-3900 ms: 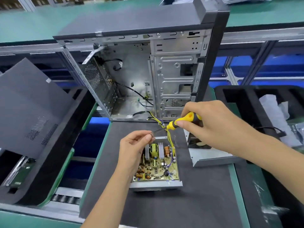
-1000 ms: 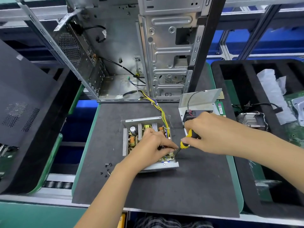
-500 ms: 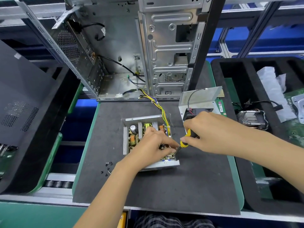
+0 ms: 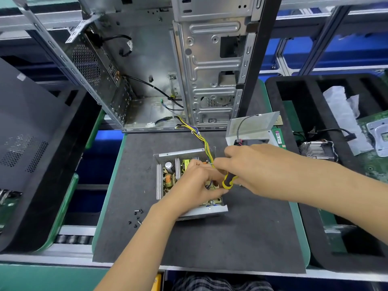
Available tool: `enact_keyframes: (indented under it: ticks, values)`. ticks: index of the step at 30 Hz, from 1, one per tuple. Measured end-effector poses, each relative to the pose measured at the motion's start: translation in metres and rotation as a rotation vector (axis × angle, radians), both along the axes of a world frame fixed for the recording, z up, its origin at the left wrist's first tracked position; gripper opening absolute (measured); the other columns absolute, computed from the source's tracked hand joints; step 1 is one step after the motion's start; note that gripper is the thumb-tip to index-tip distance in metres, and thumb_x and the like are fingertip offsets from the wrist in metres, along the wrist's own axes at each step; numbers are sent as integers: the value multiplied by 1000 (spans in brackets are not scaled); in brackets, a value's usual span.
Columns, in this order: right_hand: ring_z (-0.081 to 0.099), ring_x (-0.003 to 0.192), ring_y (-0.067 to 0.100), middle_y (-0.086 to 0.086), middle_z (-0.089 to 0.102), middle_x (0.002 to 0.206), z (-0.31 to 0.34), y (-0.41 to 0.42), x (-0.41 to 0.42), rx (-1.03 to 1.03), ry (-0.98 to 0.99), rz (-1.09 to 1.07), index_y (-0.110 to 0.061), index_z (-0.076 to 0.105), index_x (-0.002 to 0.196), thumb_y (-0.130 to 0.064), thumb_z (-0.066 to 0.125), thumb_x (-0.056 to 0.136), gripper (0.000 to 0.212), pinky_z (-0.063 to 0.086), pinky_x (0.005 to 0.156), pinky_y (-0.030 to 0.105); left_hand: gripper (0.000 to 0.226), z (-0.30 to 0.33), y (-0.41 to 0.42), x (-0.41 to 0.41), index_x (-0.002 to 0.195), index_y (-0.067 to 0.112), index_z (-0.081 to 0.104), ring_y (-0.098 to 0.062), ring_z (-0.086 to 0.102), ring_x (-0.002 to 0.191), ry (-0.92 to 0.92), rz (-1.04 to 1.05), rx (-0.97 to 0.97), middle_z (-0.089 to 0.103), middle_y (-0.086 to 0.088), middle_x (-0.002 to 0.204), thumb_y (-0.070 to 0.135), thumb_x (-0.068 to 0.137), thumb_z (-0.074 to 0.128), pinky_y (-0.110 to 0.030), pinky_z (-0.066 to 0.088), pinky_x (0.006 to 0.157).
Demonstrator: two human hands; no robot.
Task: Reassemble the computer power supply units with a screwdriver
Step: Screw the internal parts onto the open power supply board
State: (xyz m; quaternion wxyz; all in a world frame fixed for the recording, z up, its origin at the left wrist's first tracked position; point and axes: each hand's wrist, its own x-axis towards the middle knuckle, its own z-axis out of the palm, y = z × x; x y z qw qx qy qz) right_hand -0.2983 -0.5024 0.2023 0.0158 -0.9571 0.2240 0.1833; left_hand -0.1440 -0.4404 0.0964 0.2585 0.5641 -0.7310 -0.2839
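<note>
The open power supply unit point(image 4: 168, 181) lies on the dark mat point(image 4: 210, 238), its circuit board with coils and heat sinks showing. My left hand point(image 4: 195, 185) rests over the board with fingers curled at its right side; what they pinch is hidden. My right hand point(image 4: 247, 166) grips the yellow-and-black screwdriver point(image 4: 228, 180), handle pointing down toward the board's right edge, its tip hidden by my left fingers. A yellow wire bundle point(image 4: 201, 139) runs from the unit to the computer case. The unit's metal cover with fan point(image 4: 252, 129) stands behind my right hand.
The open computer case point(image 4: 189, 70) stands upright at the back of the mat. Several loose black screws point(image 4: 137, 216) lie left of the unit. A dark side panel point(image 4: 31, 133) leans at the left. A black foam tray point(image 4: 315, 85) at the right holds a heatsink point(image 4: 317, 150) and boards.
My right hand shifted left and up over the unit's right side, and the screwdriver handle now sits closer to my left fingers. Since 3.9 s ago the view dropped lower over the mat.
</note>
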Motion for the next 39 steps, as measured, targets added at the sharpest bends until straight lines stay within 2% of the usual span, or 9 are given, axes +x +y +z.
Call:
enact_keyframes:
  ticks: [5,11,17,20,25,29,33,35,39]
  values:
    - [37,61,21,-5,26,72,-3,2,3,-101,56,34,-22,43,106,-20,55,93,18,18,42,27,15,0,2,-4,74,21,65,17,41,78,13,-15,-26,49,26,63,11,80,74,-13,25,85]
    - [37,62,24,-4,26,68,-1,1,9,-99,56,29,-22,38,94,-19,51,95,13,19,43,27,16,6,-1,1,82,6,72,-26,57,70,51,-6,53,69,-2,74,17,77,82,-31,45,78]
    - [44,68,27,0,27,63,3,-2,10,-138,74,28,-17,38,85,-35,41,99,22,20,44,28,9,12,-1,-3,80,6,70,-22,54,69,127,-33,61,66,-3,72,10,81,78,-40,48,73]
    - [57,77,28,2,41,72,0,-1,4,-151,12,70,-19,35,87,-46,41,97,30,20,44,28,35,13,0,-3,67,35,58,-11,46,64,145,-35,102,56,14,63,7,84,70,-32,46,65]
    - [33,55,18,-5,24,73,-3,-4,1,-94,-21,91,-24,38,111,-22,56,92,27,18,42,29,34,12,-3,-1,70,41,58,-16,43,66,175,-19,223,63,2,71,12,85,68,-45,51,68]
    - [43,63,25,-3,27,63,-2,-5,5,-140,-12,105,-20,34,90,-33,45,98,19,14,43,29,39,15,-4,0,68,50,58,-2,40,61,192,-3,246,57,26,64,20,81,79,-20,36,59]
    - [52,71,26,-1,40,68,-3,-5,12,-238,10,123,-18,36,79,-45,35,100,35,16,44,28,9,14,-3,1,77,20,73,1,50,66,317,28,292,69,8,74,16,79,81,-12,41,63]
    - [49,68,23,0,37,66,-3,-4,12,-238,1,108,-17,32,74,-48,38,98,40,16,43,27,26,15,-2,2,67,32,71,3,43,57,363,18,301,62,11,64,12,82,78,-10,35,55]
    - [28,50,12,-6,26,69,0,-6,7,-82,-23,85,-26,25,92,-23,57,88,33,15,42,29,24,17,-1,9,79,33,76,7,49,61,418,7,340,70,19,70,9,84,76,-10,39,58]
